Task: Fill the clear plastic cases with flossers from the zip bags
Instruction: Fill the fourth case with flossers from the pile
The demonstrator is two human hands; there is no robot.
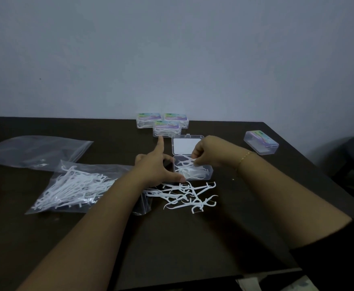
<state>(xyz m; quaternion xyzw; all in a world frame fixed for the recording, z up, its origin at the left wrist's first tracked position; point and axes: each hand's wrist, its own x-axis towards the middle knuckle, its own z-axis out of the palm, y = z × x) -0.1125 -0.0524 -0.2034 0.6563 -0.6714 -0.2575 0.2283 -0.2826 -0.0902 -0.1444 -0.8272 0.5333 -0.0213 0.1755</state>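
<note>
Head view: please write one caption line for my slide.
Right hand places a flosser into the open clear case; left hand steadies it beside loose flossers.

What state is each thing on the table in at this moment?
Open case: lid up, partly filled with flossers.
Three far cases: closed, filled.
Right-side case: closed, contents unclear.
Near zip bag: lying flat, holding many flossers.
Far zip bag: flat, nearly empty.
Loose flossers: scattered on the table.
Left hand: steadies the open case.
Right hand: pinches a flosser over the case.
</note>
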